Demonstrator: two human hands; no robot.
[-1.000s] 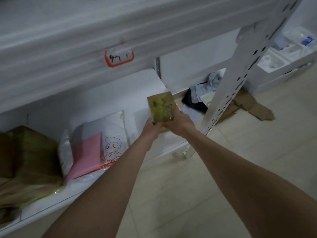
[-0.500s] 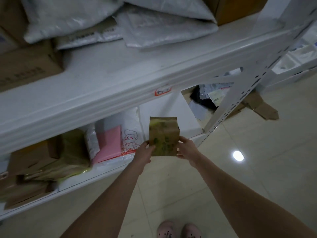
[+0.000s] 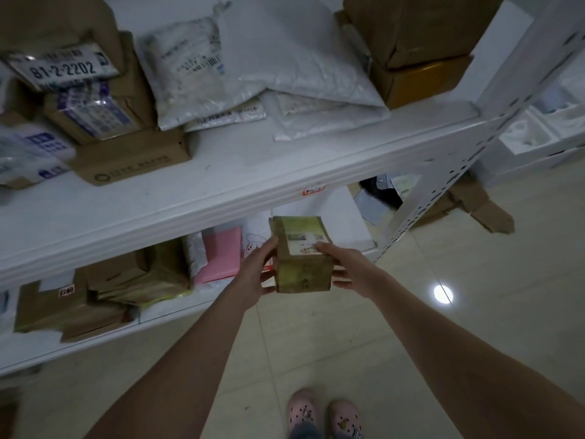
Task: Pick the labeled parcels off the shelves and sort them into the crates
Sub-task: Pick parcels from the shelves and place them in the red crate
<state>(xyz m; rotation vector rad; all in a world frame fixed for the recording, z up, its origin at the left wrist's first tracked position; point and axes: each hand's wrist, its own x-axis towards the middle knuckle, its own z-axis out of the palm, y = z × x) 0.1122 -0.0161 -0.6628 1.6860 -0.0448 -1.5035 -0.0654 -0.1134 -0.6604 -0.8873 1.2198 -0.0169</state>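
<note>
Both hands held one small brown parcel [image 3: 302,258] in front of the lower shelf [image 3: 177,307]: the left hand [image 3: 258,270] gripped its left side, the right hand [image 3: 349,269] its right side.

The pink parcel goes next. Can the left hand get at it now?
Probably not yet: the left hand grips the brown parcel. The pink parcel itself lies close by, seemingly with nothing before it.

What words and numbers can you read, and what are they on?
"81-2-2202": white label, left on the upper shelf.
Label on the held parcel: too blurred.
Orange-edged tag on the shelf edge: unreadable.
Print on the white mailer bag: too blurred.
</note>
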